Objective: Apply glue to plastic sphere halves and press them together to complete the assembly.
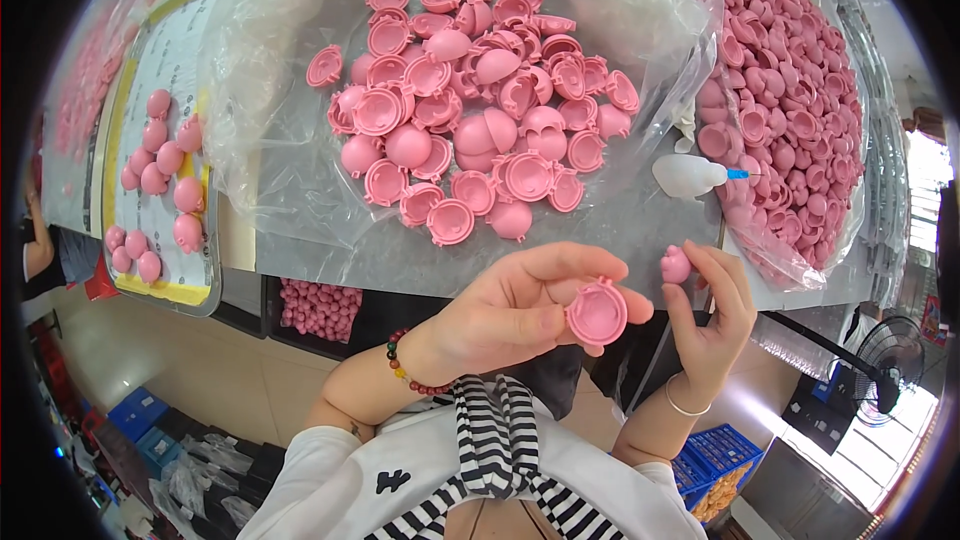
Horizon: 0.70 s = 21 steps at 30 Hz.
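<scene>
My left hand [525,305] is closed round a pink half-shell [598,313], its hollow side facing up. Between thumb and fingertips my right hand [715,315] pinches a small pink knobbly piece [676,265]; its exact kind I cannot make out. Both hands are over the front edge of the grey table, a short gap between them. Beyond them lies a loose heap of pink half-shells [450,222] on clear plastic sheeting [270,180], some hollow side up, some domed side up. A white squeeze bottle with a blue tip [690,176] lies on the table beyond my right hand.
At right, a clear bag [790,265] is filled with more pink shells. A yellow-edged tray [165,290] on the left carries several closed pink balls [188,194]. Below the table edge sits a dark bin of small pink pieces [320,310]. A black fan [888,365] stands at far right.
</scene>
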Available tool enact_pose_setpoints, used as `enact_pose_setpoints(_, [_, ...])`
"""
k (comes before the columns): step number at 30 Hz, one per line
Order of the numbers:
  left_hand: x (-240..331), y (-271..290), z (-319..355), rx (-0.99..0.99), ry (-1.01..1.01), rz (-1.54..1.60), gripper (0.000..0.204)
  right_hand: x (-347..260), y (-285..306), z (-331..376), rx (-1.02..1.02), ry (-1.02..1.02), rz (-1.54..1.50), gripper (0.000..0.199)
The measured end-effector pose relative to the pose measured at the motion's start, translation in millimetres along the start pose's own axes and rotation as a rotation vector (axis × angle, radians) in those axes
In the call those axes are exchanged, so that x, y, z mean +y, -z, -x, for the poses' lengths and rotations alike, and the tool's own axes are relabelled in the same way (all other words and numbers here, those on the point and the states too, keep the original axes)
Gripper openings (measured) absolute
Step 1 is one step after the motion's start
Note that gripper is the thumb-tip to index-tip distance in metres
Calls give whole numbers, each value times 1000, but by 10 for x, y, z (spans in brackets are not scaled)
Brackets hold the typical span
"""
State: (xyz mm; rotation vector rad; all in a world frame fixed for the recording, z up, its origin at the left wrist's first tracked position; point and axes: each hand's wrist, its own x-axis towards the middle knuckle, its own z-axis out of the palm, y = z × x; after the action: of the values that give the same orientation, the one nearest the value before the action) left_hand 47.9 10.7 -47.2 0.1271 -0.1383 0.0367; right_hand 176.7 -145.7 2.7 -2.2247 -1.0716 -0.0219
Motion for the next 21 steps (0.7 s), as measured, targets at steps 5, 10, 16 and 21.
enact_pose_setpoints(5, [-19,-70,2,80,-46,-111,44,-125,36,57,195,62,-252,38])
enact_pose_setpoints(10, [-18,-103,41,67,-185,-652,42,-447,-7,11,182,206,-262,34])
enact_pose_setpoints(16, [-54,-149,49,159,-310,-897,37,-419,-114,-11,82,267,-217,34])
enact_pose_setpoints(21, [-15,-178,41,202,-326,-1182,37,-331,-161,-3,72,293,-238,35])
